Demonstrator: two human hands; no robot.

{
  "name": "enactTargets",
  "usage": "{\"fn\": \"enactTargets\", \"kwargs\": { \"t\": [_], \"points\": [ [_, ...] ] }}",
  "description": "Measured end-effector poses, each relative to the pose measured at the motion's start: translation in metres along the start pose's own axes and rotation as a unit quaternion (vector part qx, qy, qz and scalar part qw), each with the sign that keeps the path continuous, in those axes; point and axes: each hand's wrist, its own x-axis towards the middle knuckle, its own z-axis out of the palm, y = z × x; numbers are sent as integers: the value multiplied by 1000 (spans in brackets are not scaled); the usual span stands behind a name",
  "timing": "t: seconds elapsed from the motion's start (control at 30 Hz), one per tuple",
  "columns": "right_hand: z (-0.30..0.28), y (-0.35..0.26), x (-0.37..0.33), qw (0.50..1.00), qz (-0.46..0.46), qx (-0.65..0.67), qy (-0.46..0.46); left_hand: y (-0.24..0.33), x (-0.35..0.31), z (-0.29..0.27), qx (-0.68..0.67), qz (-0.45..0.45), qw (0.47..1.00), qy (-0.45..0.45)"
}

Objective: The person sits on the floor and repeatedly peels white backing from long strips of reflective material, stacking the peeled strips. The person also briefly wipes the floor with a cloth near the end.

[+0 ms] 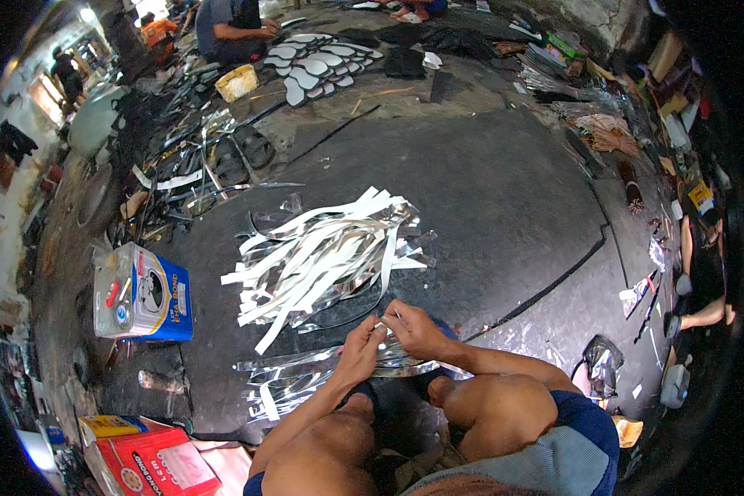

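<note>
My left hand [362, 345] and my right hand [414, 332] meet in front of my knees, fingers pinched together. Between the fingertips shows a small bit of a whitish strip [380, 325]; the rest of it is hidden by the hands. Just beyond them lies a loose heap of white and silvery strips [318, 248] on the black mat [504, 198]. One strip from the heap hangs down close to my fingers, and I cannot tell whether it joins the held piece. Under my left forearm, shiny silver strips [285, 384] are spread near my feet.
At left stands a blue and white metal can [153, 298] with small items on top. A red box [153, 463] sits at lower left, a black plastic bag [601, 364] at right. Farther off are sole-shaped pieces [314, 62], a yellow tub [236, 83] and a seated person [223, 29].
</note>
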Motion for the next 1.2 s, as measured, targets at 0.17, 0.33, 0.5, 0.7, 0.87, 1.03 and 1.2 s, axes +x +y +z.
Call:
{"fn": "enactTargets", "kwargs": {
  "t": [0.17,0.33,0.5,0.7,0.87,1.03,1.2],
  "points": [
    [4,6,-1,998,39,52,7,2,-1,0,13,20,1000,14],
    [2,13,0,980,148,133,18,1,5,-1,-16,-22,999,36],
    [-32,47,15,836,240,442,219,-13,6,-52,-393,-84,884,241],
    [-202,210,-35,642,152,665,351,-34,-50,-197,-444,-20,738,508],
    [-371,295,-128,677,108,348,639,-70,-161,-369,-277,53,619,733],
    [-346,249,-108,720,138,243,636,8,-226,-368,-162,111,651,733],
    [-116,81,-9,943,158,-229,183,-4,-106,-231,316,32,751,580]
  ]
}}
